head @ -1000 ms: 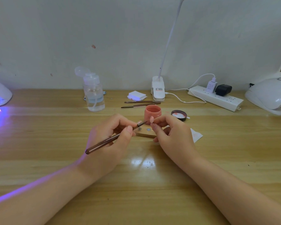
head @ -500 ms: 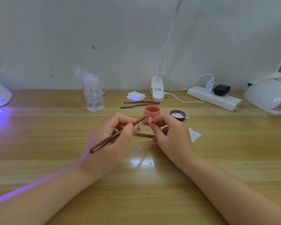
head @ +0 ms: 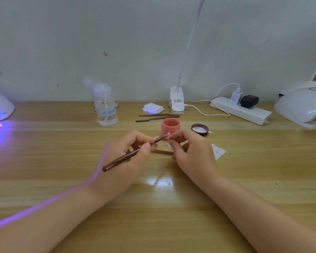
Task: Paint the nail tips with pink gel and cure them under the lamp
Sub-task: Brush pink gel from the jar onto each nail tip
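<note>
That nail tip (head: pixel 168 134) looked tiny and flimsy, right hand (head: pixel 192 152) pinching its edges while left hand (head: pixel 128 157) pinched the brush (head: pixel 133 154).

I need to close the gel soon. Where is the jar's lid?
In the head view the dark lid lies open side up on the wooden table, just right of the pink gel jar and beyond the right hand.

A: Can any writing be read here?
B: No. The clip lamp base (head: pixel 176 103) carries a small red-and-dark label, and the white charger (head: pixel 236 97) has grey print, both too small to read.
</note>
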Tool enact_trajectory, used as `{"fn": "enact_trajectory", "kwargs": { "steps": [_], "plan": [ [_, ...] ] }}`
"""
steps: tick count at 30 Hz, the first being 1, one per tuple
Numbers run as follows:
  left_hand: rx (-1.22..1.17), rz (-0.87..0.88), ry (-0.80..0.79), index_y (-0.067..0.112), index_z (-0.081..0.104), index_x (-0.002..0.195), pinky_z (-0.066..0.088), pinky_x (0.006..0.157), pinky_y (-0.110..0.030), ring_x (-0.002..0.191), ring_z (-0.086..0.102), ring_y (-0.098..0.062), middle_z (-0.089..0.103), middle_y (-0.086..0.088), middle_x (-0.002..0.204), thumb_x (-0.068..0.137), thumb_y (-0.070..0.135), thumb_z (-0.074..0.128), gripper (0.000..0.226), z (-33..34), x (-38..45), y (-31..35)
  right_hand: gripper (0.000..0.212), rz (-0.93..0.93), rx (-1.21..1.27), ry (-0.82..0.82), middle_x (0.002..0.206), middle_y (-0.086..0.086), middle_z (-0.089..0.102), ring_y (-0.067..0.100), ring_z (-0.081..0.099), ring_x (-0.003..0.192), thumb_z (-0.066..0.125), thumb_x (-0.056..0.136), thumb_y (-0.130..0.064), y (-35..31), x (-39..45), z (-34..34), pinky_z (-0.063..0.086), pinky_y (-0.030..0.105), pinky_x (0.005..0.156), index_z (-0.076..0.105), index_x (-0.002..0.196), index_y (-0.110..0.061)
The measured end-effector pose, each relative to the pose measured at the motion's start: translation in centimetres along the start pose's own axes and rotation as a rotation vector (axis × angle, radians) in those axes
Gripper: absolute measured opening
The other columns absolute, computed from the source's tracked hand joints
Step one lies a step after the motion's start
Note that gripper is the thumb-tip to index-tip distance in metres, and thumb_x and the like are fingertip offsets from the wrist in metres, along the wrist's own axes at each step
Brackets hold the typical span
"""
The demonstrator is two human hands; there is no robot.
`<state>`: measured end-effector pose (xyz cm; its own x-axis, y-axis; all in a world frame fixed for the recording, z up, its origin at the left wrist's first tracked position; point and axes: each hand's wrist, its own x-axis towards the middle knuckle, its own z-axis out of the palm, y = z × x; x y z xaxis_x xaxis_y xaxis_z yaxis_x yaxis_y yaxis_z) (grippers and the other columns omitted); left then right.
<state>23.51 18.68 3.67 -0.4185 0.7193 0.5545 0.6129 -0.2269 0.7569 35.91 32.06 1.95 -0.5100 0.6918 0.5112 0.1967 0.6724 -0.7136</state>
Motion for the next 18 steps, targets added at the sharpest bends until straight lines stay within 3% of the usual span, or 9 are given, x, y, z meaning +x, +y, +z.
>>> {"fn": "enact_trajectory", "kwargs": {
  "steps": [4, 8, 14, 18],
  "plan": [
    [-0.105, -0.008, 0.029, 0.032, 0.068, 0.081, 0.049, 0.065, -0.016, 0.072, 0.065, -0.004, 0.072, 0.008, 0.076, 0.079, 0.037, 0.052, 0.016, -0.34, -0.12, -0.1, 0.012, 0.02, 0.025, 0.0, 0.083, -0.01, 0.067, 0.014, 0.066, 0.066, 0.066, 0.09, -0.016, 0.03, 0.09, 0.05, 0.045, 0.019, 0.061, 0.063, 0.083, -0.025],
    [-0.123, -0.052, 0.058, 0.028, 0.068, 0.091, 0.05, 0.071, -0.016, 0.078, 0.065, 0.0, 0.073, 0.012, 0.081, 0.088, 0.029, 0.056, 0.013, -0.03, 0.26, -0.22, 0.006, 0.023, 0.044, -0.014, 0.084, -0.01, 0.068, 0.018, 0.066, 0.064, 0.066, 0.09, -0.018, 0.06, 0.03, 0.04, 0.049, 0.026, 0.062, 0.065, 0.086, -0.022],
    [-0.156, -0.001, 0.035, 0.022, 0.068, 0.081, 0.04, 0.06, -0.005, 0.063, 0.058, 0.004, 0.071, 0.005, 0.07, 0.086, 0.012, 0.051, 0.02, -0.14, 0.01, -0.13, 0.009, 0.045, 0.057, -0.017, 0.083, -0.009, 0.068, 0.017, 0.066, 0.064, 0.066, 0.09, -0.018, 0.04, 0.12, 0.0, 0.046, 0.022, 0.06, 0.064, 0.084, -0.025],
    [-0.166, -0.031, 0.064, 0.023, 0.068, 0.09, 0.041, 0.061, -0.005, 0.071, 0.061, 0.004, 0.073, 0.01, 0.079, 0.089, 0.021, 0.052, 0.016, 0.0, 0.18, -0.05, 0.002, 0.043, 0.073, -0.029, 0.085, -0.009, 0.069, 0.016, 0.066, 0.062, 0.066, 0.091, -0.02, 0.01, 0.11, 0.01, 0.05, 0.025, 0.061, 0.067, 0.089, -0.02]
  ]
}}
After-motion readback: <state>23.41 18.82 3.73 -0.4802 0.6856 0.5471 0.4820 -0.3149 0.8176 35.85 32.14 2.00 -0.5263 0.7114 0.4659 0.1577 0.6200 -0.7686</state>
